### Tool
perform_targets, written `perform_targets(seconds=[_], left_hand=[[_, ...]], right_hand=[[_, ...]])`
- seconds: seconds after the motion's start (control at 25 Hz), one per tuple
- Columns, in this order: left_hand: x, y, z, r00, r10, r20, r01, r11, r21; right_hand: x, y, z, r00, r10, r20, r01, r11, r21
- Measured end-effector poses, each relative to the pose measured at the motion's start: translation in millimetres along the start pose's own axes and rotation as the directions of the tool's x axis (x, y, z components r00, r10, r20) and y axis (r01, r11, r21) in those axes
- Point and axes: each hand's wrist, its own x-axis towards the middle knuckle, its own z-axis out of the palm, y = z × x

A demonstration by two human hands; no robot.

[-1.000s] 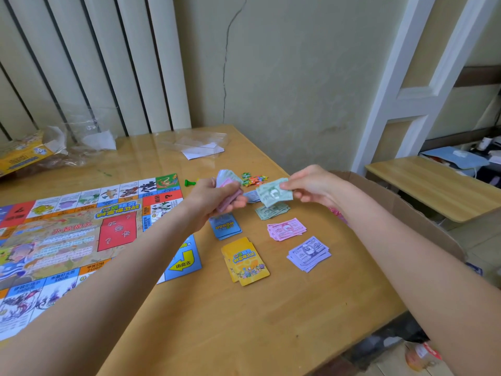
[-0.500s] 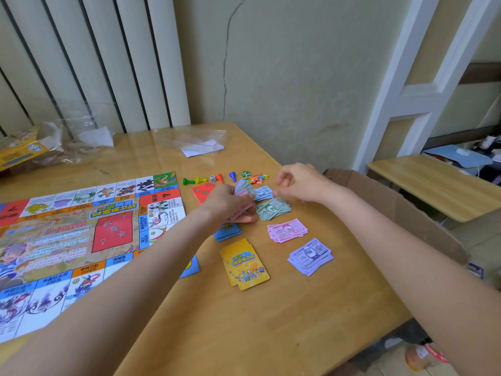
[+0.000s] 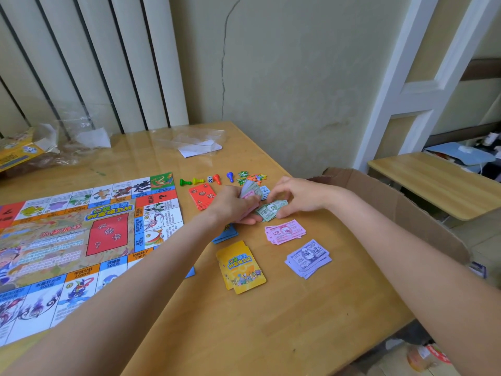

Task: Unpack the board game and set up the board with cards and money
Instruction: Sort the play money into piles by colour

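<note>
The colourful game board (image 3: 81, 240) lies flat on the left of the wooden table (image 3: 257, 335). My left hand (image 3: 233, 206) grips a fanned wad of mixed play money (image 3: 250, 189). My right hand (image 3: 295, 196) hovers over the green money pile (image 3: 269, 210), its fingers curled down at the top note. In front of that pile lie a pink money pile (image 3: 284, 232) and a purple money pile (image 3: 307, 257). Red cards (image 3: 202, 196), blue cards (image 3: 226, 233) and yellow cards (image 3: 240, 267) lie between board and money.
Coloured pawns (image 3: 217, 179), a die (image 3: 210, 179) and small plastic tokens (image 3: 252, 177) sit in a row behind the cards. Plastic wrapping (image 3: 199, 145) and the game box (image 3: 19, 156) lie at the back. An open cardboard box (image 3: 393, 202) stands off the right edge.
Both hands came down from mid-air to the table. The green note my right hand was holding up now lies on the green pile, with the right hand's fingers over it.
</note>
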Motion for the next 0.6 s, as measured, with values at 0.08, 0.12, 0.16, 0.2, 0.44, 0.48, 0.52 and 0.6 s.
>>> perform_targets(seconds=[0.08,0.12,0.16,0.2,0.44,0.48,0.52,0.6], left_hand=[[-0.8,-0.1,-0.5,1.0,0.014,0.006,-0.014,1.0,0.003],[-0.7,-0.4,-1.9,1.0,0.014,-0.002,-0.014,1.0,0.003],[-0.5,-0.9,-3.6,1.0,0.011,-0.015,-0.011,1.0,0.004],[-0.6,-1.3,-5.2,1.0,0.007,-0.025,-0.007,1.0,0.009],[-0.4,-3.6,-7.8,0.998,0.027,-0.058,-0.024,0.999,0.042],[-0.1,-2.6,-8.9,0.994,0.053,-0.094,-0.048,0.997,0.052],[-0.7,-0.7,-10.8,0.989,0.075,-0.126,-0.071,0.997,0.038],[-5.2,3.3,-16.1,0.99,0.071,-0.119,-0.085,0.99,-0.116]], right_hand=[[0.0,-1.8,1.4,1.0,-0.028,-0.011,0.027,0.999,-0.019],[-0.1,-2.4,2.2,0.999,-0.037,-0.023,0.037,0.999,-0.023],[-0.3,-2.4,2.9,0.998,-0.039,-0.039,0.039,0.999,-0.023],[-0.8,-2.9,3.2,0.998,-0.037,-0.054,0.036,0.999,-0.021],[-3.0,-4.0,6.9,0.997,0.024,-0.073,-0.027,0.998,-0.051],[-4.1,-4.5,6.3,0.995,0.026,-0.092,-0.03,0.999,-0.041],[-6.1,-6.0,4.8,0.991,0.029,-0.129,-0.028,1.0,0.012],[-11.8,-12.9,-0.9,0.971,0.045,-0.233,0.028,0.954,0.298]])
